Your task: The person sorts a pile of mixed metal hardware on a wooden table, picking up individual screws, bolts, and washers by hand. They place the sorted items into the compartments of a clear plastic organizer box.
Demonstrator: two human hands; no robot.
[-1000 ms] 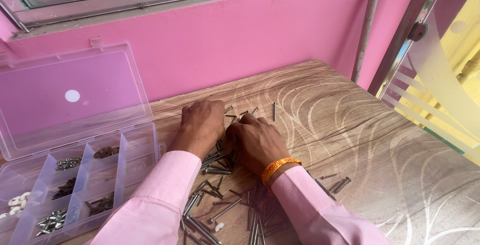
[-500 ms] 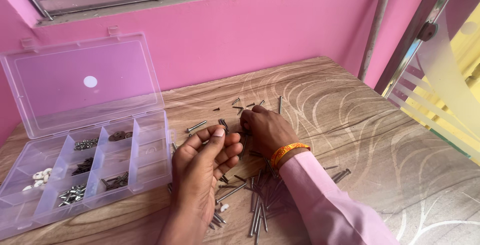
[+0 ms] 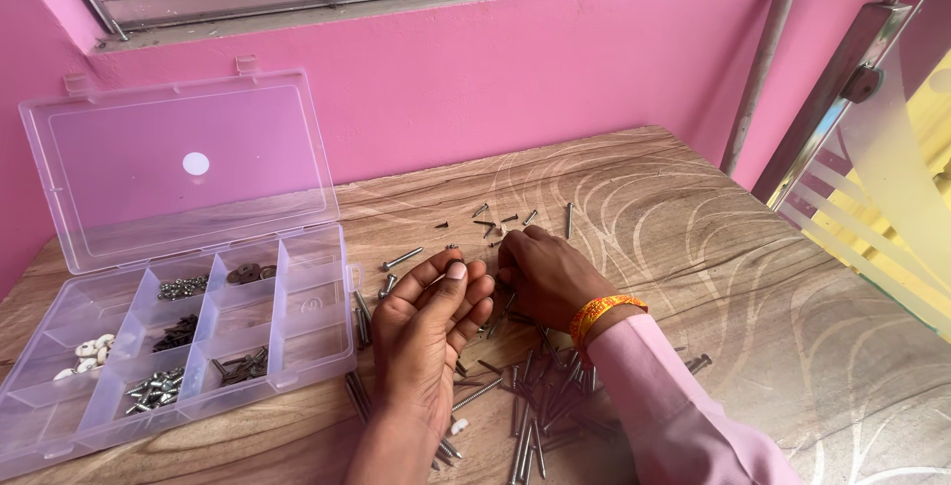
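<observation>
We see two hands over a heap of screws [image 3: 530, 401] on the wooden table [image 3: 753, 287]. Our left hand [image 3: 428, 331] is turned palm up just left of the heap, its fingers curled halfway in, thumb and forefinger pinching one small dark screw [image 3: 455, 265] at their tips. Our right hand [image 3: 548, 277] lies palm down at the heap's far edge, fingers bent onto the loose screws there; whether it grips any we cannot tell. One orange band [image 3: 602, 311] circles that wrist. Left of the heap stands one clear box [image 3: 178, 331] with its lid [image 3: 188, 168] up; six of its compartments hold small parts, one of them white pieces [image 3: 84, 358]. The heap's screws are too many and too tangled to count, and about eight more lie scattered beyond it
</observation>
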